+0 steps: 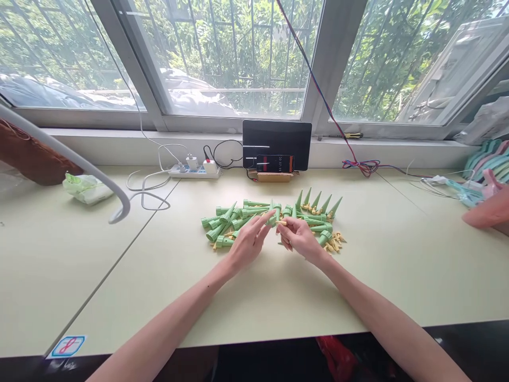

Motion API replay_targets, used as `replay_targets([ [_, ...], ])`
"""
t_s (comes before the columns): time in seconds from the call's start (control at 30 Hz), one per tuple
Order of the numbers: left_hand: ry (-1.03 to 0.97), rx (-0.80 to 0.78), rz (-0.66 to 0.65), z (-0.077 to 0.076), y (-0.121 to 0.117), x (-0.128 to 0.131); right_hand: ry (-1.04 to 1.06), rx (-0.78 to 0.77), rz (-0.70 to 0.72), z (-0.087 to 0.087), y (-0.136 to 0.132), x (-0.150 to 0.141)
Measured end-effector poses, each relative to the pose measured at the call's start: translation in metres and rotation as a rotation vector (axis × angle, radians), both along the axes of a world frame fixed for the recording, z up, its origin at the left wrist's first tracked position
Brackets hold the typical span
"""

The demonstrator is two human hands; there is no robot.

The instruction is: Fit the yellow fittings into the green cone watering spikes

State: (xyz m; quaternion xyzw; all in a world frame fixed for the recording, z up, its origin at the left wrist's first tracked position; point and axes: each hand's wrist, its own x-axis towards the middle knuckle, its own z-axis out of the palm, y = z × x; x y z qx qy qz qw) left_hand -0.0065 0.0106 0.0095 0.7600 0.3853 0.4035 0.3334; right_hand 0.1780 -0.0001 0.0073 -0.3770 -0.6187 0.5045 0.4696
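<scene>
My right hand (298, 236) pinches a small yellow plastic piece (281, 223) between thumb and fingertips. Close by on its left, my left hand (251, 236) reaches over the pile with its fingers stretched out, their tips by an upright green plastic piece (278, 211). Whether they touch it I cannot tell. Around both hands lie many green tapered plastic spikes (217, 232) with ribbed collars. Several green cones (316, 200) stand point up in a row behind my right hand, with yellow bits at their feet. More small yellow pieces (336, 242) are heaped to its right.
A phone (275, 163) with a lit screen leans on a dark tablet (277, 139) behind the pile. A power strip (194, 171) with white cables sits at the back left. Left stands a curved white tube (119, 204) near a green plastic bag (87, 188). Red-blue wires (361, 167) lie right.
</scene>
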Motion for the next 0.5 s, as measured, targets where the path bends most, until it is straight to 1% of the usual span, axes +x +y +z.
replay_targets([
  [0.1, -0.076, -0.081, 0.064, 0.001, -0.001, 0.003, -0.043, 0.043, -0.067, 0.0, 0.0, 0.0],
  [0.2, -0.138, -0.214, 0.106, 0.005, 0.0, 0.004, -0.19, 0.159, -0.15, -0.001, 0.0, 0.001],
  [0.27, -0.168, -0.33, 0.071, 0.008, 0.001, 0.003, -0.295, 0.283, -0.176, -0.002, 0.0, 0.002],
  [0.33, -0.197, -0.438, -0.013, 0.012, 0.002, 0.003, -0.36, 0.385, -0.16, -0.003, 0.001, 0.002],
  [0.4, -0.213, -0.505, -0.089, 0.013, 0.002, 0.002, -0.39, 0.434, -0.136, -0.005, 0.001, 0.002],
  [0.5, -0.21, -0.525, -0.134, 0.012, 0.003, 0.0, -0.409, 0.449, -0.128, -0.007, 0.002, 0.002],
])
